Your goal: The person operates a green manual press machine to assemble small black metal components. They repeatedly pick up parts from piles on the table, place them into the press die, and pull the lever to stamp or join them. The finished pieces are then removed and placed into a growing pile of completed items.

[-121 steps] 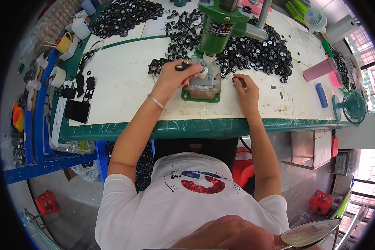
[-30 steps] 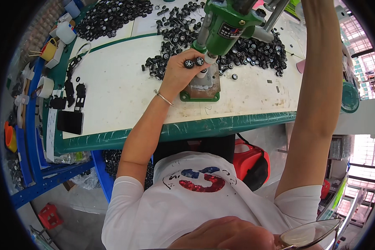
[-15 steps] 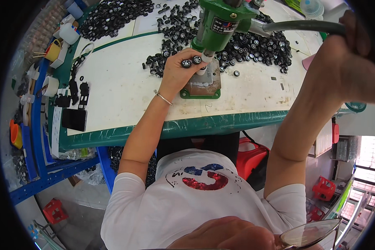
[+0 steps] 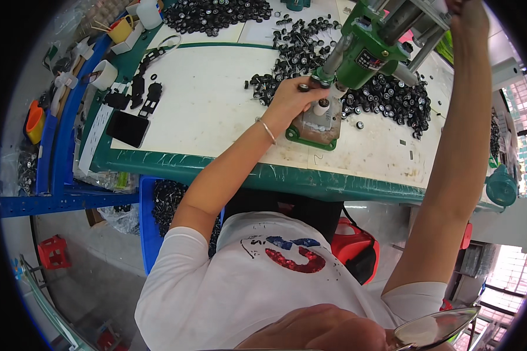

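Note:
A green hand press point(image 4: 360, 64) stands over a metal base plate point(image 4: 316, 128) on the bench. A white post point(image 4: 321, 110) rises from the plate, with a small black wheel point(image 4: 324, 102) on its top. Close beside the post, my left hand point(image 4: 293, 102) is closed on another small black toy wheel point(image 4: 303, 88), which shows between the fingers. Its fingertips reach under the press ram, and whether they touch the wheel on the post is hard to see. High at the right, my right hand point(image 4: 469, 17) grips the end of the press lever point(image 4: 430, 50), partly cut off by the picture's edge.
Heaps of black wheels point(image 4: 216, 14) lie at the back left, and more wheels point(image 4: 392, 102) surround the press. Black plastic parts point(image 4: 137, 90) and a phone point(image 4: 127, 128) lie on the bench's left. A blue bin point(image 4: 149, 216) of small parts sits below the green bench edge point(image 4: 263, 175).
My right hand has moved up with the lever, and the press ram has risen off the post. My left hand has tilted, showing one wheel in the fingers instead of two. The view has shifted.

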A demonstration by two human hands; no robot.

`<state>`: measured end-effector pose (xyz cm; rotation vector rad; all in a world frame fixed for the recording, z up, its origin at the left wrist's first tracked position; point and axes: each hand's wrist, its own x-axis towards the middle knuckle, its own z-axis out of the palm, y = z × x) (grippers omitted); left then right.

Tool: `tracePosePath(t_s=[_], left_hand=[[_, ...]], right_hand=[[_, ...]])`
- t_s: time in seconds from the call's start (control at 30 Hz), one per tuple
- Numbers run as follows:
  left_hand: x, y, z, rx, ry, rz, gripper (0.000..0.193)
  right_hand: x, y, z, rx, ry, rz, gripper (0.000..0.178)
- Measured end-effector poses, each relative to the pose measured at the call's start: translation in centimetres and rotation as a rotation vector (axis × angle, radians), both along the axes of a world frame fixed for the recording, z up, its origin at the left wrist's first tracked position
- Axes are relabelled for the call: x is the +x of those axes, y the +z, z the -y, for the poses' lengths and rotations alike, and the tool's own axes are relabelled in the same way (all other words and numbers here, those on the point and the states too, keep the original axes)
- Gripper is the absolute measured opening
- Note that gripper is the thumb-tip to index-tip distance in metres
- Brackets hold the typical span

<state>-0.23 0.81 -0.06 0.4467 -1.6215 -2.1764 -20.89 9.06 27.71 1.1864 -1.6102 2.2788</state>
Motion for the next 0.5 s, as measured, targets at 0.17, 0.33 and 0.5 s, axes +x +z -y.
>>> tracePosePath(t_s=[0.17,0.33,0.5], left_hand=[[2.7,0.2,2.4,0.243,0.156,-0.119,0.023],[6.5,-1.9,5.8,-0.207,0.272,0.212,0.024],[6.7,-3.8,6.4,-0.821,0.332,0.470,0.020]], right_hand=[[-4.2,-2.8,2.5,-0.023,0.176,0.187,0.034],[-4.5,-6.0,-0.9,-0.068,0.124,0.244,0.040],[-1.5,-16.6,-8.1,0.613,-0.170,-0.106,0.026]])
